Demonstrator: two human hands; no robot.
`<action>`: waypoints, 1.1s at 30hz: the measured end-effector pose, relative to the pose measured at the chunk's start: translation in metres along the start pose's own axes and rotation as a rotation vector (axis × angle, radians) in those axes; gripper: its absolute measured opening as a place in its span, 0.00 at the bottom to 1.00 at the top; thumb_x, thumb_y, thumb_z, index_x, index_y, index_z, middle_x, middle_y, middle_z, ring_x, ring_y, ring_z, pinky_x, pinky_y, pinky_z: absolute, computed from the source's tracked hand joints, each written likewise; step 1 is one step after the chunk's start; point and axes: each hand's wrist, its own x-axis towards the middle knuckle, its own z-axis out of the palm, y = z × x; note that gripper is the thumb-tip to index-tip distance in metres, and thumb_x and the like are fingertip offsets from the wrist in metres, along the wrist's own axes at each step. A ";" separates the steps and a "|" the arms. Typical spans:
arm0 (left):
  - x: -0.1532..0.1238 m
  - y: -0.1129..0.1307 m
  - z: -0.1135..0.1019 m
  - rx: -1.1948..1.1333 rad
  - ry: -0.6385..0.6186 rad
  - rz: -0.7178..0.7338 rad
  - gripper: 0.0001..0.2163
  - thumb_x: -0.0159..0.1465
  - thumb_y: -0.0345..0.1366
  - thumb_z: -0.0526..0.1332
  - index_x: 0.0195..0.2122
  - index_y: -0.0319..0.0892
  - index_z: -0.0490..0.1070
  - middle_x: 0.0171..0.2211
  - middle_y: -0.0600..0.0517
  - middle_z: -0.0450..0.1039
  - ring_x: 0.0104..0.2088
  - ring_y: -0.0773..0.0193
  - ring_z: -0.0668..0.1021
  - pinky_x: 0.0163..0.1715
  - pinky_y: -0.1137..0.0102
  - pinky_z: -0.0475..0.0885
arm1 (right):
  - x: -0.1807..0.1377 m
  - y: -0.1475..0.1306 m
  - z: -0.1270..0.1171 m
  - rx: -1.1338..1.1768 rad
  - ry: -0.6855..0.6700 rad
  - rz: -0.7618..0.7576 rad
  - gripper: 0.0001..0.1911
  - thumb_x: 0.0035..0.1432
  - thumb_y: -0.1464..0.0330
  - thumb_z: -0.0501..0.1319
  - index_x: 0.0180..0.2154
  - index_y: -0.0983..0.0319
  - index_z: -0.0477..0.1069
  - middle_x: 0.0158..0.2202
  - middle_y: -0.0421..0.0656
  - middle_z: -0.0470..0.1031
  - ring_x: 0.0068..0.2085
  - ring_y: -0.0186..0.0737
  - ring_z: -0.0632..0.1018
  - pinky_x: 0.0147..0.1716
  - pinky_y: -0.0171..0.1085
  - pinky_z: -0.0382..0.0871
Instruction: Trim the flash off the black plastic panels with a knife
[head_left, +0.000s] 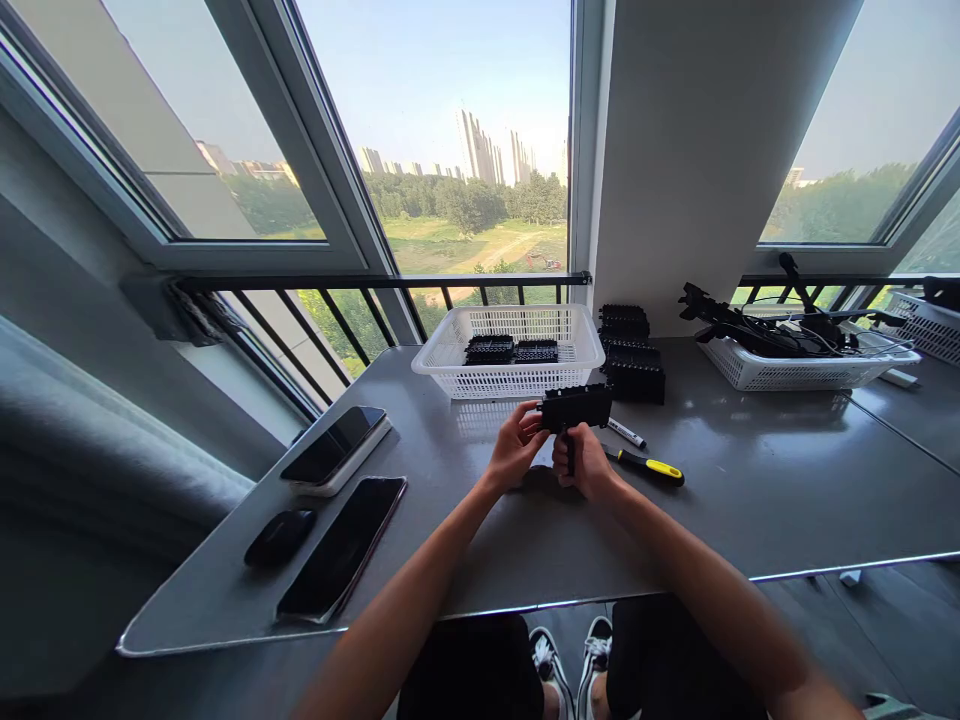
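A black rectangular plastic part (576, 408) with a notched top edge is held up over the desk. My left hand (517, 445) grips its left end between thumb and fingers. Just below the part, my right hand (586, 462) is closed around a dark, upright, handle-like piece (570, 455); whether this belongs to the part or is a separate tool I cannot tell. On the desk to the right of my hands lie a yellow-and-black-handled tool (651, 467) and a white marker with a black cap (625, 432).
Behind my hands stands a white basket (439, 368) with black parts (511, 350) inside. Similar black parts (634, 370) are stacked beside it. Another basket (750, 372) holds black pieces and cables. At left lie two phones (341, 550) (334, 445) and a black mouse-like object (280, 538).
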 end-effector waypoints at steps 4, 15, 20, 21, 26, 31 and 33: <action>0.002 0.001 -0.002 -0.020 0.062 -0.016 0.20 0.51 0.31 0.68 0.44 0.43 0.67 0.37 0.50 0.77 0.39 0.60 0.79 0.45 0.65 0.69 | -0.002 -0.003 -0.001 0.019 0.030 -0.040 0.15 0.53 0.55 0.48 0.23 0.59 0.54 0.18 0.33 0.51 0.18 0.29 0.53 0.16 0.29 0.42; 0.006 0.000 -0.011 0.002 0.155 -0.004 0.19 0.51 0.31 0.67 0.44 0.43 0.67 0.36 0.50 0.78 0.40 0.60 0.79 0.48 0.63 0.69 | 0.000 -0.011 -0.012 0.045 0.194 -0.098 0.16 0.53 0.56 0.49 0.20 0.58 0.52 0.16 0.32 0.48 0.17 0.29 0.49 0.15 0.29 0.35; 0.006 0.000 -0.011 0.033 0.142 0.006 0.19 0.52 0.31 0.66 0.45 0.43 0.67 0.36 0.51 0.78 0.39 0.61 0.79 0.46 0.65 0.70 | -0.001 -0.014 -0.013 0.053 0.207 -0.070 0.15 0.52 0.58 0.49 0.20 0.58 0.51 0.15 0.32 0.46 0.17 0.28 0.48 0.15 0.29 0.35; 0.006 -0.001 -0.011 0.035 0.139 0.008 0.19 0.52 0.31 0.66 0.45 0.43 0.67 0.36 0.51 0.78 0.39 0.61 0.79 0.46 0.66 0.70 | -0.001 -0.014 -0.013 0.055 0.204 -0.064 0.14 0.52 0.59 0.48 0.20 0.58 0.51 0.16 0.32 0.46 0.17 0.29 0.48 0.15 0.29 0.35; 0.006 -0.002 -0.012 0.046 0.139 0.009 0.18 0.52 0.30 0.66 0.44 0.43 0.67 0.36 0.50 0.78 0.40 0.60 0.79 0.46 0.66 0.70 | -0.002 -0.016 -0.015 0.059 0.182 -0.051 0.14 0.54 0.59 0.47 0.21 0.58 0.52 0.16 0.33 0.48 0.17 0.29 0.49 0.15 0.29 0.37; 0.007 -0.003 -0.014 0.045 0.139 0.013 0.19 0.52 0.32 0.66 0.45 0.43 0.66 0.37 0.50 0.78 0.42 0.58 0.79 0.49 0.62 0.70 | -0.003 -0.018 -0.015 0.062 0.126 -0.079 0.16 0.56 0.55 0.47 0.23 0.58 0.53 0.17 0.33 0.51 0.18 0.30 0.53 0.15 0.29 0.41; 0.009 -0.004 -0.015 0.050 0.153 0.015 0.20 0.52 0.33 0.66 0.46 0.42 0.66 0.37 0.49 0.78 0.42 0.58 0.79 0.49 0.60 0.71 | -0.003 -0.019 -0.015 0.025 0.119 -0.120 0.18 0.57 0.52 0.47 0.25 0.59 0.55 0.19 0.33 0.53 0.19 0.30 0.55 0.16 0.28 0.44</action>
